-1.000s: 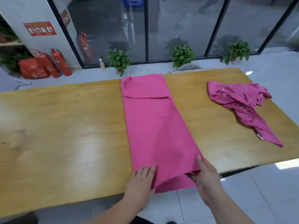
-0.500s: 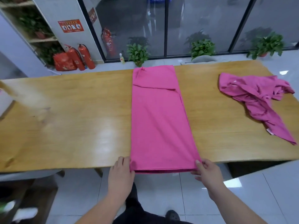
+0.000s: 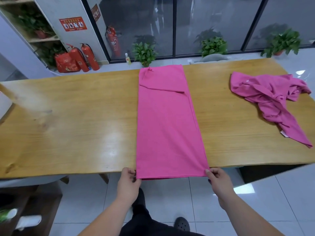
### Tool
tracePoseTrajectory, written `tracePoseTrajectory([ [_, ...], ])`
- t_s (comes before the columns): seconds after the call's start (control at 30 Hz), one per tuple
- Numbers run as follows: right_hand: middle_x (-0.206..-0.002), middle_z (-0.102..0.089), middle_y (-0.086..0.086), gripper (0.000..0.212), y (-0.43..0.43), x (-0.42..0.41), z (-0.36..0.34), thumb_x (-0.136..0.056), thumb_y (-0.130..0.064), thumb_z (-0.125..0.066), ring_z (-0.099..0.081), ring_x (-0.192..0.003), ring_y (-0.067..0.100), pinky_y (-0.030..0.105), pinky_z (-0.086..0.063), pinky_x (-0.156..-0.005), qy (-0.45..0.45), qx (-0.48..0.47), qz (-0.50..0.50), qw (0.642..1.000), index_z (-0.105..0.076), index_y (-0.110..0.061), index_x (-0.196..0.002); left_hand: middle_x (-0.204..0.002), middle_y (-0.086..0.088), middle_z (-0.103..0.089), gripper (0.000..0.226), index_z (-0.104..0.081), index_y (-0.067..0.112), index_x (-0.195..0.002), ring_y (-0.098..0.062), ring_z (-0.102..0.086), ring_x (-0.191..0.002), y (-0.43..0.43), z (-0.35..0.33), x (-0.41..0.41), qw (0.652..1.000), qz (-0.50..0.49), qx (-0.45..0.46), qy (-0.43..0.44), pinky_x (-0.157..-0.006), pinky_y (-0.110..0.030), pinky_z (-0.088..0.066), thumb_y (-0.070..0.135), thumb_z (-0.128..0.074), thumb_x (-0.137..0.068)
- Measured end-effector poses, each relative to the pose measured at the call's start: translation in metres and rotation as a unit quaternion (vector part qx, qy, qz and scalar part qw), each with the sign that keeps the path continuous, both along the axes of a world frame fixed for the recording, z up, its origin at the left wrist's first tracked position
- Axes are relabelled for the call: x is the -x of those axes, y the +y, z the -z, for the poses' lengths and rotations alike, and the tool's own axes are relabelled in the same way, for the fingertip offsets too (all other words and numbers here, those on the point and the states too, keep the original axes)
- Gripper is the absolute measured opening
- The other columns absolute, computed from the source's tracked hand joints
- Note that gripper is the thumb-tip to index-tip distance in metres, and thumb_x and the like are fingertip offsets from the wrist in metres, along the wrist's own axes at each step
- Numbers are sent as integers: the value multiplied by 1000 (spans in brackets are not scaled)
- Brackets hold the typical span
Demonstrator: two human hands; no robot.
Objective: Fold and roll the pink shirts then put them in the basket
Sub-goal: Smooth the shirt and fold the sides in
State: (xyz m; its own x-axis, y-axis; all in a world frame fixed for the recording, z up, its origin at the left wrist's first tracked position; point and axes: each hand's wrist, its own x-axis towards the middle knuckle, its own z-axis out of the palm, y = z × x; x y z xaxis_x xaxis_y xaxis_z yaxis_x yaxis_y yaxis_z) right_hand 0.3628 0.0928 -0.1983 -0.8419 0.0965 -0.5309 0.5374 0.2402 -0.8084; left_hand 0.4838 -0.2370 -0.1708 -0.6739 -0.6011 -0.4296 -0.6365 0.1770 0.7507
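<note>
Hands apart: left hand (image 3: 128, 181) and right hand (image 3: 219, 182) each pinch a hem corner of the shirt (image 3: 168, 125), a folded strip lying 12 to 6 on the table (image 3: 68, 125), hem overhanging at 6; risk: uneven pull could skew the roll or drag folds open.

No word or number can be read with certainty. A red sign (image 3: 73, 24) with white characters and small pictures is on the white pillar (image 3: 76, 7), but the characters are too small to read. A second red sign (image 3: 95, 12), on the side face of this pillar, is seen at an angle and is not legible. The fire extinguisher (image 3: 112, 40) behind the glass has a pale label with blurred marks. The red bag (image 3: 65, 63) has unreadable gold print. The crumpled pink shirt (image 3: 265, 92) has a small white tag (image 3: 284, 134), its text too small to read
</note>
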Motion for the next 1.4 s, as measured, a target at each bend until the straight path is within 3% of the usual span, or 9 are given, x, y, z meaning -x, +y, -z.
tracePoseTrajectory([
  [0.17, -103, -76, 22, 20, 4, 0, 4, -97, -17, -76, -75, -93, 26, 44, -60, -96, -26, 114, 55, 992, -68, -3, -108, -104, -6, -74, 29, -55, 12, -109, -23, -70, -98, 4, -10, 3, 991, -70, -110, 36, -78, -27, -50, -6, -70, -92],
  [0.33, -97, -79, 19, 26, 5, 1, -10, -93, -10, -79, -78, -95, 32, 44, -62, -91, -15, 121, 73, 990, -65, -2, -114, -112, -16, -75, 32, -56, 8, -119, -36, -73, -108, -3, -7, 1, 963, -115, -235, 62, -97, -44, -60, -3, -70, -93],
  [0.6, -110, -70, 32, 24, 7, 9, -16, -94, -1, -76, -75, -101, 41, 47, -62, -93, 10, 133, 41, 990, -57, -1, -108, -103, -22, -76, 28, -59, -2, -110, -28, -77, -89, -11, -15, 3, 967, -140, -202, 71, -82, -34, -64, 2, -79, -91],
  [0.8, -99, -77, 25, 28, 6, 31, -50, -93, 11, -70, -75, -92, 39, 48, -59, -95, -18, 145, 21, 989, -70, -7, -114, -109, -28, -75, 27, -66, -1, -121, -28, -70, -85, -25, -28, 10, 944, -113, -301, 76, -78, -36, -63, -9, -69, -95],
  [0.9, -94, -73, 22, 37, 5, 55, -68, -94, 18, -61, -66, -83, 32, 41, -65, -80, -92, 126, -30, 987, -77, -7, -115, -93, -19, -74, 35, -70, 1, -127, -20, -65, -72, -36, -51, 31, 942, -62, -323, 63, -66, -27, -59, -14, -61, -97],
  [0.97, -96, -71, 21, 35, -2, 78, -88, -96, 18, -57, -64, -82, 28, 34, -64, -70, -88, 145, -32, 985, -77, -3, -118, -87, -13, -72, 38, -70, 0, -130, -17, -62, -68, -44, -77, 53, 935, -49, -336, 105, -66, -26, -58, -15, -57, -98],
  [1.13, -106, -75, 14, 30, -11, 99, -150, -101, 10, -54, -68, -92, 21, 34, -59, -90, 42, 334, 47, 941, -75, -5, -116, -107, -2, -75, 39, -73, 10, -128, -10, -61, -78, -50, -123, 80, 883, -61, -364, 291, -67, -22, -51, -10, -61, -97],
  [1.27, -118, -74, 17, 35, -1, 61, -73, -98, 15, -57, -71, -96, 26, 23, -63, -71, 16, 193, 26, 981, -72, -4, -124, -117, 2, -78, 41, -73, 20, -129, -13, -64, -83, -34, -67, 41, 973, -8, -202, 112, -70, -26, -46, -5, -67, -97],
  [1.4, -123, -72, 19, 36, 16, 29, -13, -98, 16, -56, -71, -99, 30, 25, -61, -69, -34, 106, -30, 993, -74, -5, -122, -126, -3, -76, 42, -73, 32, -115, -14, -71, -86, -17, -22, 1, 982, 31, -187, 8, -64, -22, -48, -5, -71, -95],
])
